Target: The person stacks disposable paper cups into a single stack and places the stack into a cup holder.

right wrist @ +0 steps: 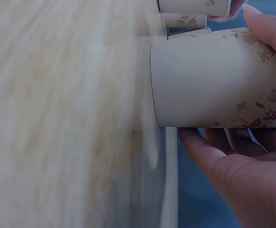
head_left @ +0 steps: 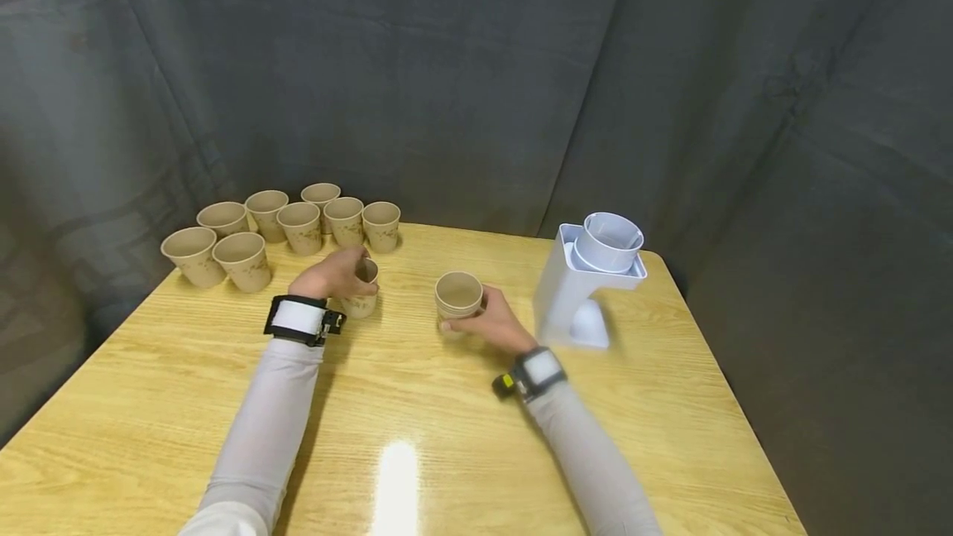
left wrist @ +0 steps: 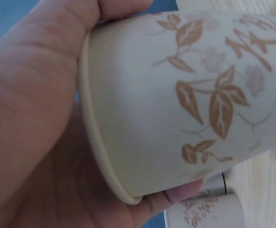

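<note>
My left hand [head_left: 337, 275] grips a beige paper cup [head_left: 361, 306] from above, thumb and fingers round its rim. Brown leaf prints cover that cup's side in the left wrist view, where its rim lies against the palm. To the right of it, my right hand [head_left: 495, 323] holds another paper cup [head_left: 458, 294] upright from its right side. Several close rim lines show below its top in the head view, as on nested cups. The right wrist view has the thumb and fingers on opposite sides of this cup [right wrist: 209, 85], its base close over the table.
Several beige paper cups [head_left: 301, 230] stand upright at the table's back left. A white cup dispenser [head_left: 554, 292] with a round white holder [head_left: 609, 242] on top is at the back right. Dark curtains [head_left: 447, 81] hang behind the wooden table [head_left: 417, 404].
</note>
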A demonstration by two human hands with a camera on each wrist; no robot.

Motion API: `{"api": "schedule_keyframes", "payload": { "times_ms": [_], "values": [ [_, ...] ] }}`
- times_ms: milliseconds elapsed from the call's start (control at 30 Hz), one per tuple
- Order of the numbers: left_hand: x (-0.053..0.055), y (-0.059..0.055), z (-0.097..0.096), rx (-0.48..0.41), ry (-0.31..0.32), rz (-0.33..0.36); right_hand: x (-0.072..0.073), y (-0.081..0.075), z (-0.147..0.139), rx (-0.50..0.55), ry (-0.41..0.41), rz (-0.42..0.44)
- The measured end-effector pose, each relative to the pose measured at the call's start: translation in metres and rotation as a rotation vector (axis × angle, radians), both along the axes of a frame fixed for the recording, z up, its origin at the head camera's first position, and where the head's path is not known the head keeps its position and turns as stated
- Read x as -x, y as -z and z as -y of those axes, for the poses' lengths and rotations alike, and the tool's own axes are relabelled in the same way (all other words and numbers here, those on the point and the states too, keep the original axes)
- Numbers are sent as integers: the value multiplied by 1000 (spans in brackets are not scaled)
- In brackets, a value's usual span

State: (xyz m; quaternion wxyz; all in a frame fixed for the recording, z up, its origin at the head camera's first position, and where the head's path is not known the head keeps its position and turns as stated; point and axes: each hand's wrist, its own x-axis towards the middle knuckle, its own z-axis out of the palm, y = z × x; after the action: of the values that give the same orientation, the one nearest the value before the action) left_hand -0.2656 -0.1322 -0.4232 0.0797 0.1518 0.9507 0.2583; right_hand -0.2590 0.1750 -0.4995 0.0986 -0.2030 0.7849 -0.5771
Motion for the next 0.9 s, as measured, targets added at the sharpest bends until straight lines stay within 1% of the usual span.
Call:
{"api": "schedule_keyframes", "payload": {
  "times_ms": [167,267,467,733,900],
  "values": [
    [-1,-1,-10,11,23,19,1,2,0,-2,-2,-8],
    [-1,1,-16,6,31,12,1,2,0,-4,-3,-8],
    [-3,2,-27,14,42,-18,1,2,0,-11,3,-22],
    [0,5,-40,27,82,-58,-1,0,1,-13,9,-23],
    [1,5,-46,22,93,-86,-1,-1,1,-14,18,-13]
  ]
}}
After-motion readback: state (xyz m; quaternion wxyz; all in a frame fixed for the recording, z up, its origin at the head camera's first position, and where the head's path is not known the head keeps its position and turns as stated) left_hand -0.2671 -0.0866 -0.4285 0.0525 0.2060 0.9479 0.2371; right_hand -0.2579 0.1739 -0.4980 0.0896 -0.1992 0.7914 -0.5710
